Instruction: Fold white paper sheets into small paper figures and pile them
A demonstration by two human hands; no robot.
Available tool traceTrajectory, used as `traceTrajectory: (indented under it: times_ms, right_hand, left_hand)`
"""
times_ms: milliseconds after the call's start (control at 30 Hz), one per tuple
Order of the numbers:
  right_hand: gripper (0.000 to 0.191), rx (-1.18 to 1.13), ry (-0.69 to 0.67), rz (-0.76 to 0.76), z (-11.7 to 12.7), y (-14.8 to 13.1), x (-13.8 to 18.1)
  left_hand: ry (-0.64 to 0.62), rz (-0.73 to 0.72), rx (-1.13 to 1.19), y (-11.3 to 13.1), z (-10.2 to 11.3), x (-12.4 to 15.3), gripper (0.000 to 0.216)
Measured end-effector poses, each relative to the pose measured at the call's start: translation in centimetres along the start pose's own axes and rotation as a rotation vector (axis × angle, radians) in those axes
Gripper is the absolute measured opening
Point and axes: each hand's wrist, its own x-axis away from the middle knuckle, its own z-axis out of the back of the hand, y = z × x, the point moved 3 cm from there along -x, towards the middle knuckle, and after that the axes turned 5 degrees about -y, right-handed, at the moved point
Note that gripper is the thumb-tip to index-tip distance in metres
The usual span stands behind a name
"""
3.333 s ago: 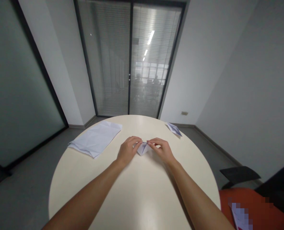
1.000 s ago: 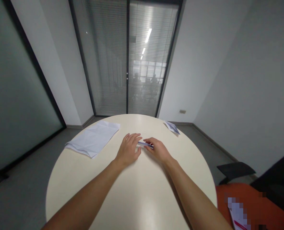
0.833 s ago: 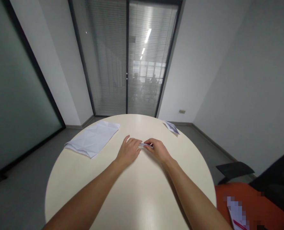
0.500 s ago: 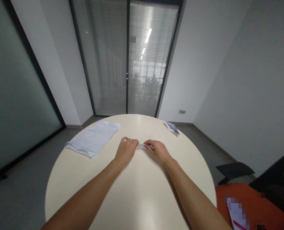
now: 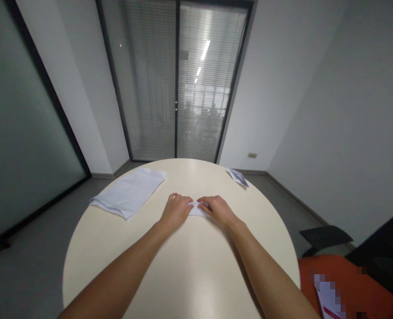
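Between my two hands is a small folded piece of white paper (image 5: pixel 198 210), low over the round table. My left hand (image 5: pixel 177 208) pinches its left end, thumb on the near face. At the other end my right hand (image 5: pixel 217 209) grips the paper, with thumb and fingertips close together. The fingertips of both hands nearly meet along the far edge, and parts of the paper are hidden beneath them. Whether the paper rests on the tabletop I cannot tell.
Several creased white sheets (image 5: pixel 132 190) lie at the table's far left. A folded paper (image 5: pixel 238 177) sits near the far right edge of the cream round table (image 5: pixel 176 270). An orange chair (image 5: pixel 365 288) with a black armrest (image 5: pixel 327 238) stands at the right, papers on its seat.
The paper has tilted so that more of its white face shows toward me. My hands have shifted slightly nearer and my fingertips are closer together.
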Motion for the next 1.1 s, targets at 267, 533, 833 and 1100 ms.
traceTrajectory:
  times_ms: [267,533,833,1100]
  right_hand:
    - [0.046,0.13,0.043,-0.022,-0.3,0.0,0.2]
    - [0.061,0.099,-0.112,-0.039,-3.8,-1.0,0.5]
    - [0.068,0.099,-0.322,-0.176,-4.1,-1.5,0.4]
    - [0.067,0.139,-0.399,-0.166,-4.0,-2.5,0.2]
  left_hand:
    - [0.013,0.027,-0.048,-0.7,-0.7,0.0,0.02]
    - [0.002,0.024,-0.206,-0.8,-0.9,0.0,0.029]
    - [-0.133,0.163,-0.135,0.3,-3.0,1.8,0.046]
    - [-0.361,0.228,-0.295,0.7,-2.8,1.7,0.058]
